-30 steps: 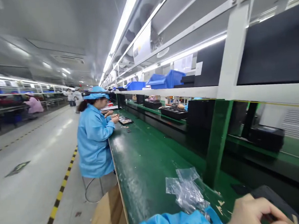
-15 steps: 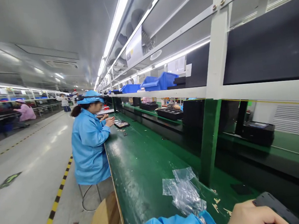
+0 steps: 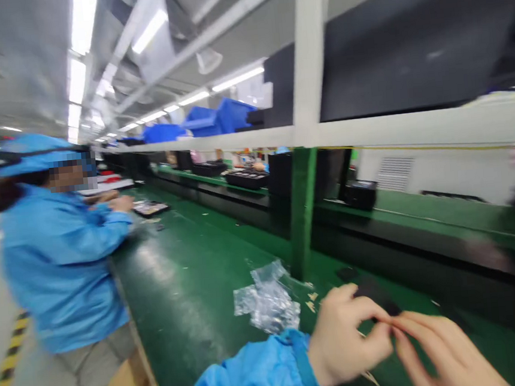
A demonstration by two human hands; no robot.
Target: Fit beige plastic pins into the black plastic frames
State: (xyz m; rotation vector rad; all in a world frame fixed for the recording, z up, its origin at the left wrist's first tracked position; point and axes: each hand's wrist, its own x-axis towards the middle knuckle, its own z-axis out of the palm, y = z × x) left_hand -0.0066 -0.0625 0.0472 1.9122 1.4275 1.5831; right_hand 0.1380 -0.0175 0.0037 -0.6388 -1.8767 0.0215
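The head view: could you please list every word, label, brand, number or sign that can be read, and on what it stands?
None can be read.
White hanging sheet: too blurred to tell any text.
Small white rectangular patch at the flat black panel: too small and blurred.
Crumpled clear plastic bags near the left hand: no readable text.

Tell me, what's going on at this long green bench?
A person's left hand and right hand meet at the fingertips above the green bench. A small dark piece shows right by the fingertips, but blur hides whether it is held. Crumpled clear plastic bags lie beyond the left sleeve. Farther along, a co-worker in blue sits with hands near a black tray of small parts.
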